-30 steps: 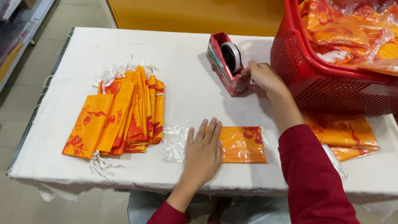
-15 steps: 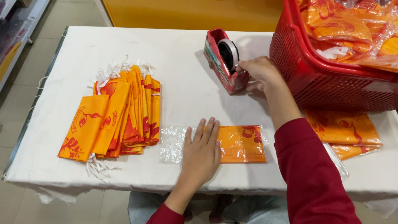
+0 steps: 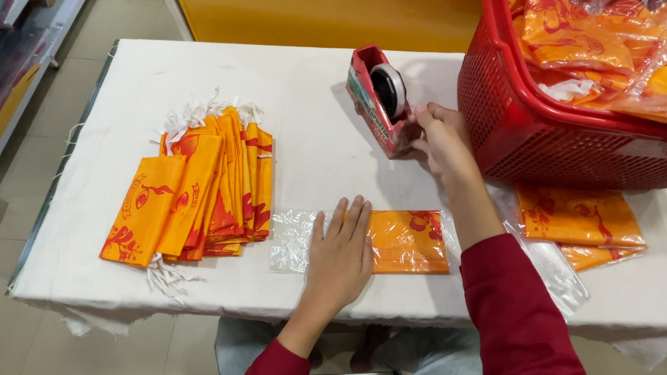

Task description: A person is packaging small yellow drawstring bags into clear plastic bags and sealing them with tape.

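Covering packet [image 3: 407, 241] | left hand [image 3: 339, 256] flat | right hand [image 3: 441, 137] fingertips hidden behind dispenser [image 3: 378, 100]

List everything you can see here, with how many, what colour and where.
white cloth-covered table: one, white, centre
red plastic tape dispenser: one, red, table's far middle
fanned orange fabric pouches with white strings: one stack, count unclear, table left
orange pouch in clear plastic sleeve: one, front centre
red plastic basket: one, far right, full of bagged orange pouches
sleeved orange pouches: a few, beside the basket
left hand: flat on the sleeve
right hand: at the dispenser
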